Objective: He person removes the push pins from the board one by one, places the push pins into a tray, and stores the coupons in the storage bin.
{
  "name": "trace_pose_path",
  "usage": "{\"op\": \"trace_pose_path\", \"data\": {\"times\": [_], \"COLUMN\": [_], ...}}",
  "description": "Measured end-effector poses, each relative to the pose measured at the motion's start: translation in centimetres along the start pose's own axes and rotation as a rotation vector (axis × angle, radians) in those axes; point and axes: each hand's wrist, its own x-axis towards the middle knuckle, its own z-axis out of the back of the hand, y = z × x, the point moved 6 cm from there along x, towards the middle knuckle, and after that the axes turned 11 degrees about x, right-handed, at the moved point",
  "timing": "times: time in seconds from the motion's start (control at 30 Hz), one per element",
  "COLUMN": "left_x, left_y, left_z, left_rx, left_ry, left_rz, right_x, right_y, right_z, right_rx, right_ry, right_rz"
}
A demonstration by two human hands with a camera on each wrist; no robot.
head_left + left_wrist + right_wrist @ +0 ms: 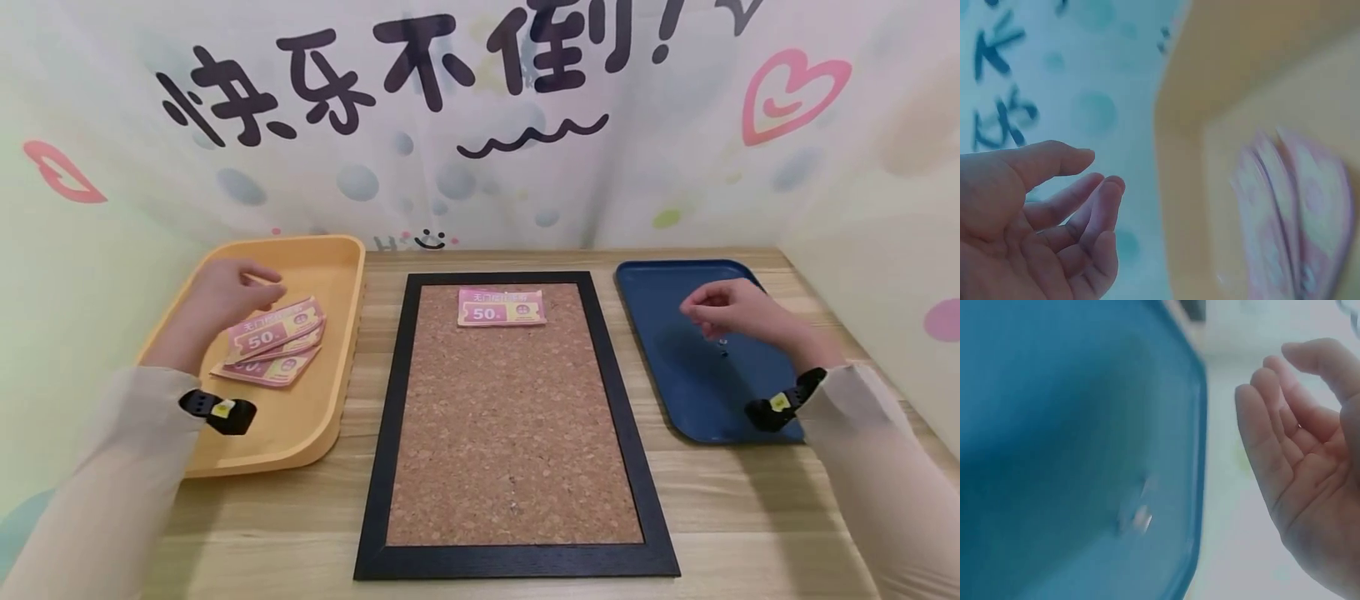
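From the head camera I have the left hand [225,300] at the left of the frame, over the orange-yellow tray [303,421]. Its fingers are loosely bent and relaxed. Just beside it, in that tray, I see a fanned pile of pink coupons [273,337], printed with a 50. Another pink coupon [501,308] lies near the top of the cork board [517,433], which sits in a black frame [517,562] at the centre. On the right of the frame, I find the right hand [738,310] above the blue tray [651,304], its fingers gently curved and slack. Below it in the tray are small shiny pieces [723,343], too tiny for me to identify. Both trays and the board rest on a wood-grain table [285,537], with a printed cloth [322,187] behind.

On my left wrist feed, the hand fills the lower left, its thumb apart from the bent fingers; the blurred pile stands at the lower right, clear of the fingertips.

My right wrist feed puts the hand at the right, thumb spread from lightly curled fingers, and the shiny pieces, blurred, at lower centre-left.
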Motion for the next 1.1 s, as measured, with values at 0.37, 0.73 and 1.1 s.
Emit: {"op": "trace_pose_path", "data": {"times": [0.37, 0.73, 1.1], "left_x": [0.3, 2.6, 5.7], "left_y": [-8.9, -12.9, -11.9], "left_z": [-3.4, -8.8, -14.8], "left_rx": [-0.149, -0.246, -0.518], "left_ry": [0.075, 0.184, 0.254], "left_rz": [-0.148, -0.116, 0.118], "right_x": [5.0, 10.2, 14.4], "right_y": [6.5, 8.5, 7.9], "right_z": [-7.3, -12.1, -14.0], "right_rx": [0.024, 0.068, 0.145], "right_ry": [0.198, 0.257, 0.135], "right_rz": [0.139, 0.115, 0.042]}}
